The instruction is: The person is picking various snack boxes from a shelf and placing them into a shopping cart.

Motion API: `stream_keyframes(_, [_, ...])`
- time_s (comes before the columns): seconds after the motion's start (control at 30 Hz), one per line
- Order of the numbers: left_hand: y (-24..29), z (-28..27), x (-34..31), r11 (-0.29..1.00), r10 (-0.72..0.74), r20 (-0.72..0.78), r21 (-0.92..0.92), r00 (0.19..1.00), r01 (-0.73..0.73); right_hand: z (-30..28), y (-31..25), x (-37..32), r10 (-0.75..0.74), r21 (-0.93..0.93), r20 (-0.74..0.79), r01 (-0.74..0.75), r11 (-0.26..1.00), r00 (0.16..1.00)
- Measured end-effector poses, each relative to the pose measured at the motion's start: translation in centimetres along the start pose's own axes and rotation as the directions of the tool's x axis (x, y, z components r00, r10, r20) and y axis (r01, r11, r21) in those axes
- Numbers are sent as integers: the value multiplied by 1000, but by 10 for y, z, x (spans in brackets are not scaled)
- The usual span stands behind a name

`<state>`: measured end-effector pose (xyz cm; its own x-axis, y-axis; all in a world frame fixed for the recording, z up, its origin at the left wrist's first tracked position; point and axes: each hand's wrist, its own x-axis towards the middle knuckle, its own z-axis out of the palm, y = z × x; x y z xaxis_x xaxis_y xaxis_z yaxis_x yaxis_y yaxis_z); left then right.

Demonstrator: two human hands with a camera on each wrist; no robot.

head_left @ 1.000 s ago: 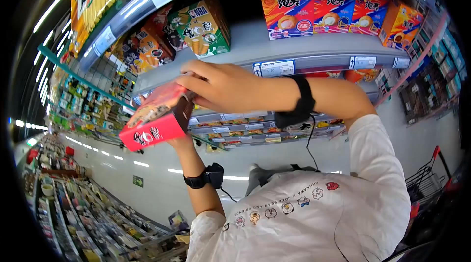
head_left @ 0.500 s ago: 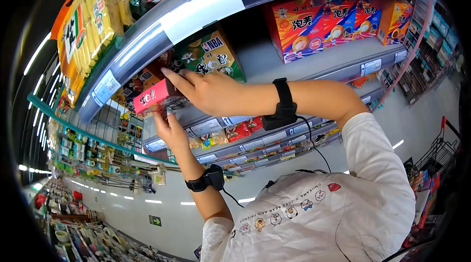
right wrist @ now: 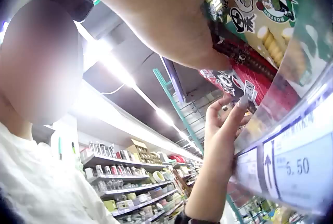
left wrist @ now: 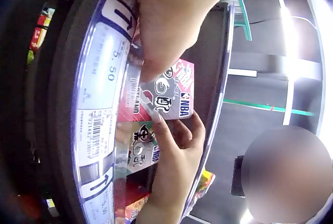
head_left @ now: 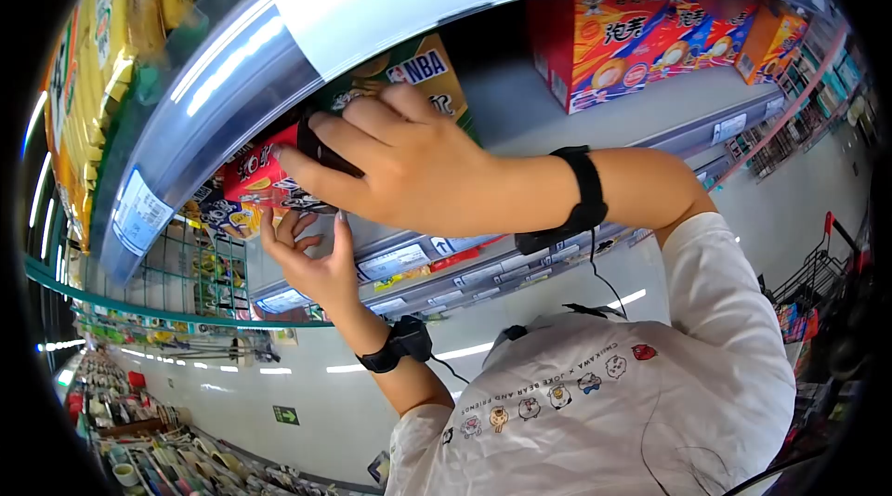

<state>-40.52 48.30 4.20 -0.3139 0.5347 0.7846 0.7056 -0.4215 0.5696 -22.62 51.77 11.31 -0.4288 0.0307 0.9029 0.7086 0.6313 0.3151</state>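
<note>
A red and dark snack box (head_left: 249, 182) stands at the left end of the shelf, beside a green NBA box (head_left: 453, 92). My right hand (head_left: 400, 162) lies over its right side, thumb on the near face and fingers over the top. In the left wrist view, the right hand's fingers (left wrist: 195, 125) grip the box's corner; its grey-red face (left wrist: 164, 96) shows NBA lettering. My left hand (head_left: 316, 259) is low at the shelf edge, fingertips at the box's lower edge and thumb held apart. The right wrist view shows the left thumb (right wrist: 241, 100) at the box's lower side.
Price labels (head_left: 395, 261) run along the shelf lip. A wide upper shelf edge (head_left: 214, 78) overhangs the hands. Red and blue puff boxes (head_left: 609, 59) stand at the right. Yellow snack bags (head_left: 102, 50) hang over the left, above a green wire rack (head_left: 172, 264).
The red box has moved from in front of the shelf into it, next to the green box. Both hands moved forward with it. The left hand has dropped from holding it to its lower edge.
</note>
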Motion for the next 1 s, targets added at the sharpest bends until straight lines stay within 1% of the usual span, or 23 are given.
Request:
stream_keyframes(0.1, [-13,1,-4,999,9,-19,-37,1000,-9,4,-1,-2,14,-32,-100,-17,999,995])
stream_keyframes(0.13, [-7,1,-3,1000,28,-39,-9,999,-28,6,-2,-3,30,-57,-106,-36,998,994])
stream_keyframes(0.23, [-13,-3,0,972,132,61,188,989,-141,10,4,-3,49,-53,-117,-55,997,992])
stream_keyframes(0.27, [-11,-2,1,973,141,45,176,989,-146,13,2,-4,85,33,-147,-81,996,985])
stream_keyframes(0.33, [-5,2,2,976,154,7,154,988,-153,14,3,-1,87,34,-145,-83,996,986])
stream_keyframes(0.43, [-6,0,3,975,144,56,166,988,-151,16,2,1,63,63,-137,-55,997,988])
stream_keyframes(0.6, [-6,0,2,973,156,45,163,987,-162,23,7,3,14,98,-127,-2,995,992])
stream_keyframes(0.73, [-4,2,2,963,180,36,198,983,-183,27,8,3,32,87,-103,-23,996,994])
stream_keyframes(0.83, [6,2,3,969,120,61,211,991,-131,27,4,5,48,54,-94,-43,998,994])
stream_keyframes(0.93, [-3,2,3,945,211,68,240,975,-221,28,5,6,34,14,-74,-33,999,997])
stream_keyframes(1.0, [-2,2,4,945,200,63,250,978,-209,28,7,6,13,1,-77,-13,1000,997])
